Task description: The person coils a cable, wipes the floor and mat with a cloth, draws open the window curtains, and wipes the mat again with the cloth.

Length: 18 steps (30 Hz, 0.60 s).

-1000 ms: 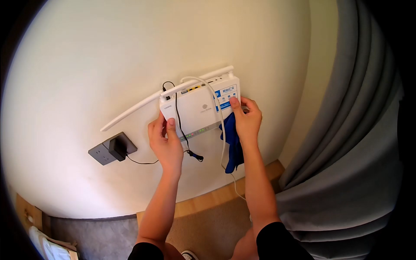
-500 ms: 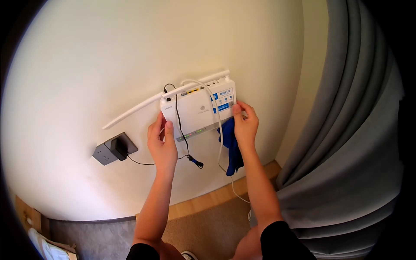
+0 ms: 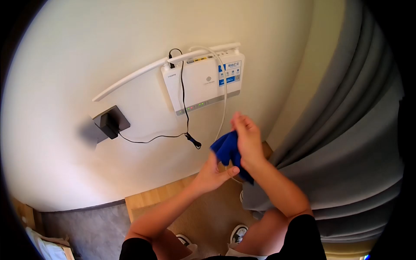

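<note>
A blue cloth (image 3: 228,147) hangs bunched from my right hand (image 3: 250,141), whose fingers are closed on it. Below and left of the cloth is my left hand (image 3: 212,174), thumb stretched out and apart from its fingers. Its fingertips are blurred at the cloth's edge, and I cannot tell whether they touch it. Above both hands, a white router (image 3: 199,84) with small lit lights and a blue-and-white label is up against the wall, out of my grasp. Its long white antennas (image 3: 130,80) stretch along the top and out to the left.
A black power adapter (image 3: 109,123) sits in a grey wall socket (image 3: 123,118). Its thin black cord (image 3: 149,142) runs to the router, with a tied bundle (image 3: 193,141) hanging. A white cable (image 3: 224,104) drops from the router. Grey curtains (image 3: 346,173) hang at the right.
Both hands have left the router's sides and come down toward the lower right. The blue cloth is now in front of me, away from the router, with my left hand brought beside it.
</note>
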### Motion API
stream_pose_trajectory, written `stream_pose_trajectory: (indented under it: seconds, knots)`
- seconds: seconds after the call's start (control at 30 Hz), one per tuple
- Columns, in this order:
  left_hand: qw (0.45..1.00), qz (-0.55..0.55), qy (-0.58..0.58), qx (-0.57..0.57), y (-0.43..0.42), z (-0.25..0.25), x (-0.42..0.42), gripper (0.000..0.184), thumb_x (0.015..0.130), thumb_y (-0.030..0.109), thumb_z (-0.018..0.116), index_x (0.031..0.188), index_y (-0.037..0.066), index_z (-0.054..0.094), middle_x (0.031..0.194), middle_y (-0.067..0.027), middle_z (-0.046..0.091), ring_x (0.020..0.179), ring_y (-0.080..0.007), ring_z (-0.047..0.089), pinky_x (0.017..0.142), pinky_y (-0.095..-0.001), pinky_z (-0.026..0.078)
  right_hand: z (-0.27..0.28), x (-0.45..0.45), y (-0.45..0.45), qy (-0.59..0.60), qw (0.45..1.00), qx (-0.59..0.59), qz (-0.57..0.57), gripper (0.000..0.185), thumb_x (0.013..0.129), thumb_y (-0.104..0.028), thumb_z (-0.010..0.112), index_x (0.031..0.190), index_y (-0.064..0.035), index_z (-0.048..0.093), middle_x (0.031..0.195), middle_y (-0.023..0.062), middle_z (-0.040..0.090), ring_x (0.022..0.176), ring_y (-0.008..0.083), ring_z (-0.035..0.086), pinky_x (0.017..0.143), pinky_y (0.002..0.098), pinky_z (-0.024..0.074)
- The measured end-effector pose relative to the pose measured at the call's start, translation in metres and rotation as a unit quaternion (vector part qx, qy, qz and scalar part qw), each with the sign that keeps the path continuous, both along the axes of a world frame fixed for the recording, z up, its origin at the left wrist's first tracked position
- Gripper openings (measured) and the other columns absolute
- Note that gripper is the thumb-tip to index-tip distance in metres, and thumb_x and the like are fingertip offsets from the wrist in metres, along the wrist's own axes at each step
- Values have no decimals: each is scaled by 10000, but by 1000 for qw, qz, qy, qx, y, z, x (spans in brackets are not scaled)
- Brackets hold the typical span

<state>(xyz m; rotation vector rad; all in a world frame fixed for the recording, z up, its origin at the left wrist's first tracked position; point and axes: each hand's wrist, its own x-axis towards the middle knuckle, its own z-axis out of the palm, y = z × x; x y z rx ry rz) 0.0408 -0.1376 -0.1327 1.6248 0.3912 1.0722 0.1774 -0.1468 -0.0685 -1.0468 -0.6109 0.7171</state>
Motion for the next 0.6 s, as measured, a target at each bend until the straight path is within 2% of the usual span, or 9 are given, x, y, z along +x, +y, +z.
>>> stream_pose_trajectory:
  seconds: [0.03,0.07,0.13,0.2,0.23,0.27,0.4,0.5,0.6]
  knots:
    - [999,-31,-14,-20,-5,-3,-5,418,958,184,722,1315,31,568,1143,-96,659,1093,-201,616,961,-355,489,-10,-10,-10,6,999,-7,31,260,1021,-281,644,884,-60,649,761,-42,536,726,50,465,666,224,390]
    - [993,-30,100,-46,-6,-3,-15,415,971,208,700,1325,34,573,1229,-143,636,1160,-242,605,988,-374,479,-18,-11,-19,-3,997,-37,73,218,1000,-268,675,974,-53,650,866,-23,588,768,61,513,692,231,423]
    - [981,-1,186,51,-9,-14,-32,292,1023,188,632,1284,64,598,1065,-47,643,970,-171,607,886,-345,505,-19,-19,-40,-12,993,-56,100,209,1007,-265,663,1054,-63,639,949,-7,589,836,78,538,742,244,446]
    - [960,0,254,-120,-10,-12,-53,240,1030,120,585,1255,42,618,1004,-41,678,952,-177,641,886,-329,507,-31,-29,-52,-18,988,-74,136,225,1013,-262,652,1134,-73,628,1032,10,590,903,95,564,793,256,470]
    - [977,27,209,15,-5,-19,-61,223,1016,83,581,1225,35,643,1003,-58,706,911,-168,657,849,-333,521,-45,-33,-53,-27,980,-97,169,307,1007,-299,663,1209,-73,608,1088,18,589,941,105,577,810,267,482]
    - [973,28,230,12,1,-28,-70,211,1010,82,585,1202,29,655,993,-58,716,868,-167,659,816,-335,527,-57,-34,-51,-37,971,-117,208,395,1001,-335,673,1284,-73,588,1144,26,589,979,115,590,828,277,495]
    - [945,34,326,-25,2,-46,-87,209,970,181,642,1118,37,679,852,-68,734,783,-200,705,713,-362,536,-92,-39,-59,48,881,-206,424,569,943,-456,728,1279,-23,575,1100,54,615,893,129,592,770,290,509]
    - [931,-53,328,-152,0,-55,-95,214,987,211,628,1087,30,681,823,-55,712,742,-156,669,684,-328,527,-115,-31,-59,39,851,-271,449,575,936,-460,734,1275,-26,569,1108,46,617,904,128,588,752,282,521]
    - [931,-117,302,-166,7,-74,-107,281,975,238,672,1164,31,653,887,-52,702,794,-126,649,719,-311,530,-104,-29,-63,50,846,-284,450,554,938,-455,733,1274,-43,575,1124,45,624,942,129,597,774,277,544]
